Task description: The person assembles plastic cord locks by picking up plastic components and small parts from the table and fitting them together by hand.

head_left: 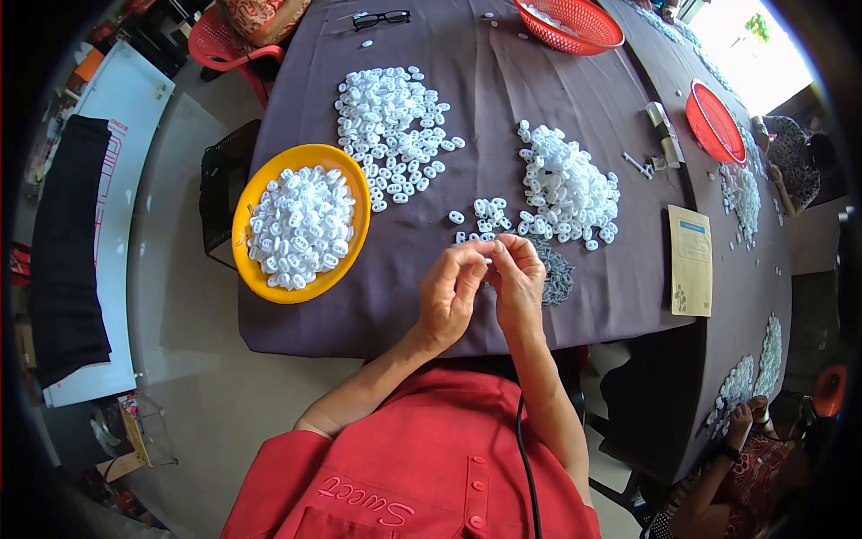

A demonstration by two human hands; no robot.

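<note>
My left hand [449, 295] and my right hand [521, 286] meet fingertip to fingertip over the table's near edge. A small white plastic piece [488, 260] shows between them, pinched by the left fingers. The right thumb and forefinger are pressed together, and what they grip is hidden. Just beyond the hands lie several loose white oval pieces [490, 214] with two holes each. A heap of small grey parts [558, 277] sits beside my right hand, partly covered by it. Farther right rises a pile of white ovals [567, 180].
A yellow bowl [244, 260] full of white ovals stands left, near another white pile [386, 112]. Red baskets [588, 45], eyeglasses [395, 16] and a brown paper packet [690, 260] lie on the dark cloth [377, 314]. Other people sit at the right-hand table.
</note>
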